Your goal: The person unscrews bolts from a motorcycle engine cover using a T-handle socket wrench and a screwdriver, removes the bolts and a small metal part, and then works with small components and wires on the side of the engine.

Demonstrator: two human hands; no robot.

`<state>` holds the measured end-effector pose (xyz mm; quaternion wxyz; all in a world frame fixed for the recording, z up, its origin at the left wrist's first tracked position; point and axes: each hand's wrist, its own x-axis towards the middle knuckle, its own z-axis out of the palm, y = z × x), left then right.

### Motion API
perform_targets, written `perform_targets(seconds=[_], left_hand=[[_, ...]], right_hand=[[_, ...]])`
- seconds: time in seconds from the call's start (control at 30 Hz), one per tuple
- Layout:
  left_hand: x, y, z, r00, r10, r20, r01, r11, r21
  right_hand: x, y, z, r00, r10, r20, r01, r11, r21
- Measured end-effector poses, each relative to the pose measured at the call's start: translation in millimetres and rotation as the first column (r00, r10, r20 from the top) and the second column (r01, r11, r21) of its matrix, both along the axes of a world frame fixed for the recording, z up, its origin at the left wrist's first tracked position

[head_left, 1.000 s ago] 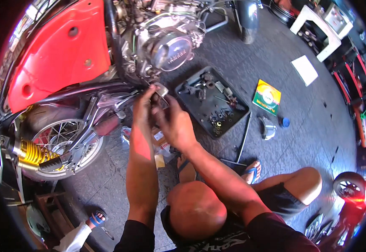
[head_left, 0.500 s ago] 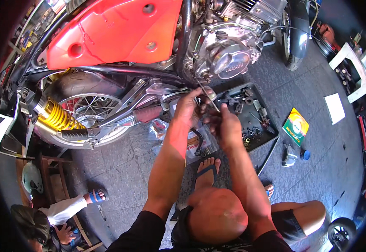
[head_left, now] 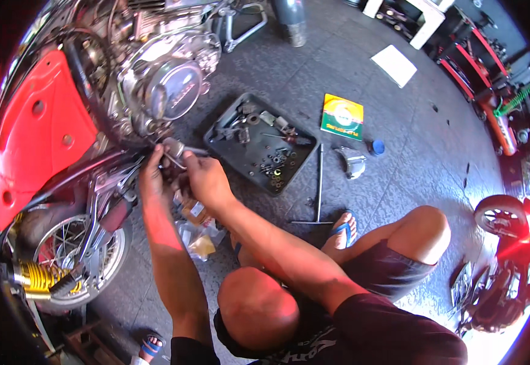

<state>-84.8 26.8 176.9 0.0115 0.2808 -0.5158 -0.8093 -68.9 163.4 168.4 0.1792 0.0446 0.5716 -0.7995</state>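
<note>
Metal part between left fingers and right fingers, near their tips, both curled, which set grips it unclear

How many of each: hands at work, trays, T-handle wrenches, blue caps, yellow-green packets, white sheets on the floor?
Hands: 2 (left hand, right hand)
Tray: 1
T-handle wrench: 1
Blue cap: 1
Yellow-green packet: 1
White sheet: 1
Total: 7

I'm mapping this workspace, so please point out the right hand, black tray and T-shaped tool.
Right hand (head_left: 207,183), head view: back of the hand.
Black tray (head_left: 232,151), head view: bare bottom.
T-shaped tool (head_left: 320,185), head view: long shaft.
</note>
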Motion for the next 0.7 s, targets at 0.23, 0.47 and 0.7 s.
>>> perform_targets(seconds=[0.23, 0.47, 0.7], left_hand=[[-2.1, -1.5, -6.4, 0.998, 0.052, -0.042, -0.055, 0.996, -0.072], [0.2, -6.6, -7.7, 0.997, -0.024, -0.072, 0.018, 0.996, -0.082], [-0.6, 2.5, 6.7, 0.999, 0.046, 0.026, -0.041, 0.982, -0.184]], right_hand=[[14.9, 7.6, -1.6, 0.675, -0.041, -0.737, 0.534, 0.717, 0.449], [18.3, -16.7, -10.6, 0.834, 0.012, -0.551, 0.334, 0.784, 0.523], [-10.5, 6.9, -12.7, 0.933, 0.231, 0.278, -0.128, 0.93, -0.344]])
